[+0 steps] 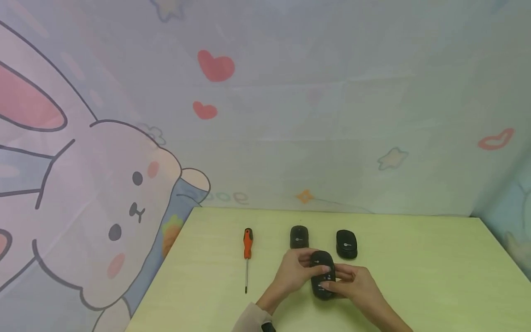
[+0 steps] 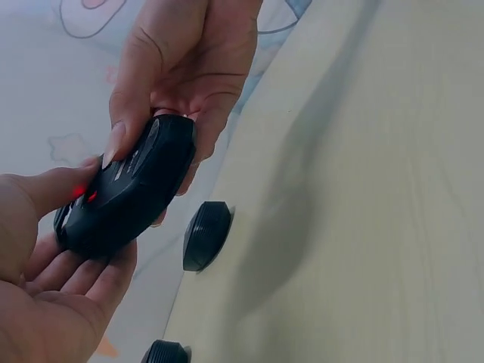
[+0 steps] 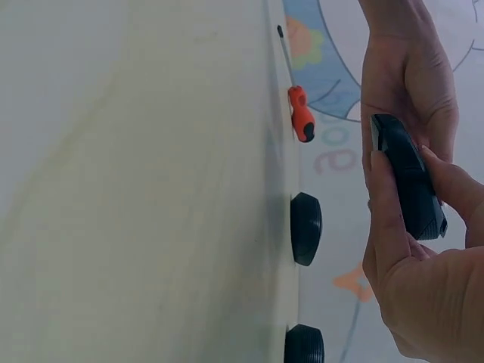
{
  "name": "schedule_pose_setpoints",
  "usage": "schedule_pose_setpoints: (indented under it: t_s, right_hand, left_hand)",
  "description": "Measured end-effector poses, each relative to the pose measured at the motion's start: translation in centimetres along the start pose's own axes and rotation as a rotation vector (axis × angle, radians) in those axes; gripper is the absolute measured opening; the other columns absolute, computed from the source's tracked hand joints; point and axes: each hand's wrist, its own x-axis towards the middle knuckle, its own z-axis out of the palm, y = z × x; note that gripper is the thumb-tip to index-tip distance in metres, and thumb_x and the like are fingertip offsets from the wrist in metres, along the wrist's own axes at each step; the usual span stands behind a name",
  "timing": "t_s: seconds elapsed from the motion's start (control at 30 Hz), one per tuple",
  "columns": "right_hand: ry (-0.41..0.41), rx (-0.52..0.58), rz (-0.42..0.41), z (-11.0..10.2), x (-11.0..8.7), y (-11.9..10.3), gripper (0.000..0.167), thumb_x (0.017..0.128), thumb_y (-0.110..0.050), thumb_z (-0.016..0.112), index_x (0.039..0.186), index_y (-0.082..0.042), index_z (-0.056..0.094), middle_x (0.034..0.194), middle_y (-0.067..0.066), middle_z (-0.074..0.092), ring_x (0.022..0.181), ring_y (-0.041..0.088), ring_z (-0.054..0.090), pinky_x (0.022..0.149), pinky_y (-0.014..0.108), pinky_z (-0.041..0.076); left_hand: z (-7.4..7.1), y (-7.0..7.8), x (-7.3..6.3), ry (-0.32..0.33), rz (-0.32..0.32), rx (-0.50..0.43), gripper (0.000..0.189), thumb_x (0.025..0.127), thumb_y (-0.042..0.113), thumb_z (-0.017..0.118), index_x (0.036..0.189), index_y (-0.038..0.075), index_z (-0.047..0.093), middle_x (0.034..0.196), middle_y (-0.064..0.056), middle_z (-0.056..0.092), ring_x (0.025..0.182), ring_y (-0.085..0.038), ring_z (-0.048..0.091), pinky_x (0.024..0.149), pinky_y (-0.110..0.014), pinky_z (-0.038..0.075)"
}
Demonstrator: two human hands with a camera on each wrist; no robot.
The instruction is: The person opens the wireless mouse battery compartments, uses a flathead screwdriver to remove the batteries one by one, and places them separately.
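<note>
Yellowish tbl, bunny-print backdrop. L hand + R hand both gripping blk mouse, label illeg.

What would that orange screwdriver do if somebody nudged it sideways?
The screwdriver might roll in a curve, its handle being far thicker than its shaft. It looks stiff, the shaft being straight, and probably balances toward the bulky handle.

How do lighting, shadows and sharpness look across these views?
Head: soft, diffuse light, but the held black, rounded plastic mouse has white markings too small to read; left wrist: a broad, soft-edged shadow crosses the pale yellow, flat tabletop, and a red glow shows; right wrist: dim, greyish.
</note>
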Motion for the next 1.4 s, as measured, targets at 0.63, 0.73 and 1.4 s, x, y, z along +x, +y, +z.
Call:
schedule_pose_setpoints:
  t_s: [0.63,0.73,1.4]
  right_hand:
    - [0.003,0.001,0.035,0.0,-0.1,0.5,0.074,0.086,-0.022,0.089,0.144,0.01,0.055,0.126,0.02,0.075,0.103,0.02,0.079,0.083,0.035,0.068]
    - [0.0,0.023,0.022,0.0,-0.1,0.5,0.075,0.085,-0.018,0.089,0.144,0.012,0.054,0.127,0.022,0.074,0.103,0.019,0.079,0.084,0.035,0.068]
    - [-0.005,0.014,0.037,0.0,-0.3,0.7,0.079,0.087,-0.016,0.087,0.147,0.017,0.047,0.129,0.026,0.072,0.105,0.021,0.078,0.084,0.036,0.068]
  left_hand:
    - [-1.8,0.5,0.8,-0.072,0.005,-0.022,0.03,0.102,0.024,0.071,0.126,0.008,0.077,0.12,-0.01,0.079,0.101,-0.019,0.08,0.086,-0.028,0.066]
    - [-2.0,0.5,0.7,-0.035,0.007,-0.089,0.029,0.099,0.024,0.074,0.125,0.01,0.078,0.122,-0.009,0.079,0.105,-0.02,0.079,0.09,-0.029,0.066]
    - [-6.4,1.1,1.0,0.031,-0.049,-0.311,0.034,0.097,0.012,0.076,0.126,-0.005,0.073,0.12,-0.023,0.077,0.101,-0.025,0.08,0.094,-0.04,0.065]
